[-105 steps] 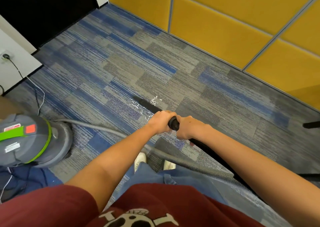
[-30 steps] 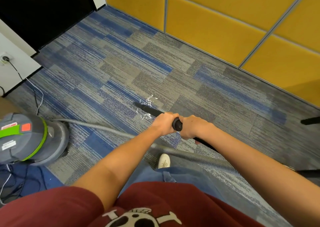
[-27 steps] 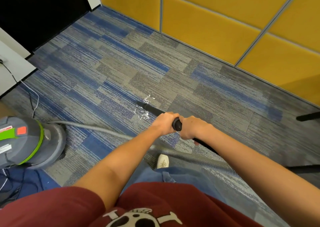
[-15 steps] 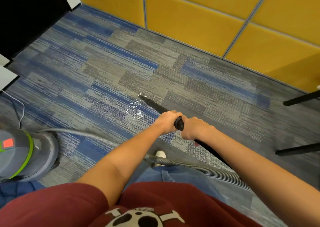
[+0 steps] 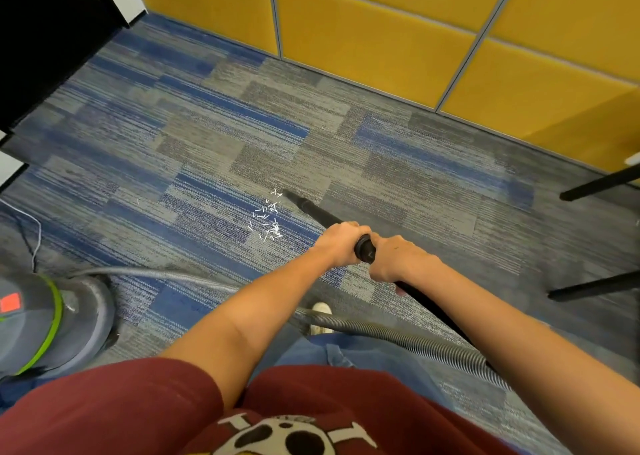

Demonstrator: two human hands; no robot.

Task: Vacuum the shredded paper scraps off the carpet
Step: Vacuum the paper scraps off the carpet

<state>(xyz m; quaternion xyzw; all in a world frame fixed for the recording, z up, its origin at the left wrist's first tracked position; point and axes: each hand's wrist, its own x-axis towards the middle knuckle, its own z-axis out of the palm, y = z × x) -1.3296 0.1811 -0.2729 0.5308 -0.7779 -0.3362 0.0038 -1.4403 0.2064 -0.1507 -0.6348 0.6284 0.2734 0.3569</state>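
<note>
Both hands are gripping the black vacuum wand (image 5: 313, 210): the left hand (image 5: 337, 241) is holding it in front, the right hand (image 5: 394, 258) just behind. The wand is slanting down to the blue-and-grey carpet (image 5: 207, 135), its tip lying just beside the upper right edge of a small cluster of white paper scraps (image 5: 268, 220). A ribbed grey hose (image 5: 398, 336) is running beneath the arms toward the grey canister (image 5: 45, 323) at the left. Yellow wall panels (image 5: 363, 38) are bordering the carpet.
</note>
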